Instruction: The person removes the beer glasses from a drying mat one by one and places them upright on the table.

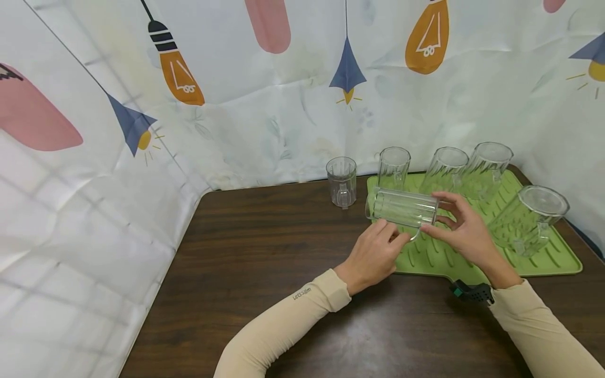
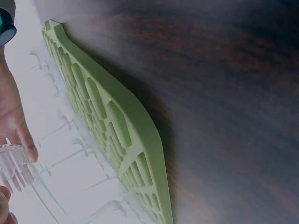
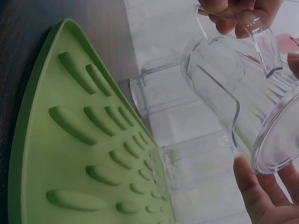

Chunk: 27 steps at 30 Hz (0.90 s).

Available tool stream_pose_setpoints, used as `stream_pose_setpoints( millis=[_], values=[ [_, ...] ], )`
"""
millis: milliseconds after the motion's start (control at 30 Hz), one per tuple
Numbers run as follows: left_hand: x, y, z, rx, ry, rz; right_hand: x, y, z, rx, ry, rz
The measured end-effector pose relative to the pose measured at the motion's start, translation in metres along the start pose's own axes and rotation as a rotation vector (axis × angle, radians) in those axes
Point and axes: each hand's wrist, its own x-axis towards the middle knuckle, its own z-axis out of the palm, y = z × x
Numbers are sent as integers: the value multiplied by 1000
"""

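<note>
A clear ribbed mug [image 1: 404, 206] lies nearly sideways in the air above the green drying mat [image 1: 425, 265], held between both hands. My left hand [image 1: 373, 254] pinches its handle; in the right wrist view those fingers [image 3: 261, 11] curl over the handle [image 3: 266, 46]. With thumb and fingers, my right hand [image 1: 465, 231] grips the mug's right end. Seen from the left wrist, only part of the mug [image 2: 14, 163] shows at the edge. On the mat stand several similar clear mugs, among them a large one [image 1: 529, 220] right of my right hand.
Another clear mug [image 1: 342, 181] stands on the dark wooden table [image 1: 264, 236], left of the mat. More mugs line the mat's back edge, including one [image 1: 394, 165] just behind the held mug. A printed curtain [image 1: 283, 121] hangs behind the table.
</note>
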Motion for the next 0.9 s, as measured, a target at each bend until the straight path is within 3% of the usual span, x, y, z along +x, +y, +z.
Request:
stream_pose_setpoints(
  millis=[400,900],
  values=[
    [0,-3,-6,1,10,7,1,-4,1,-34,25,-17],
    [-3,-10,-15,1,50,22,5,-15,0,62,78,-66]
  ],
)
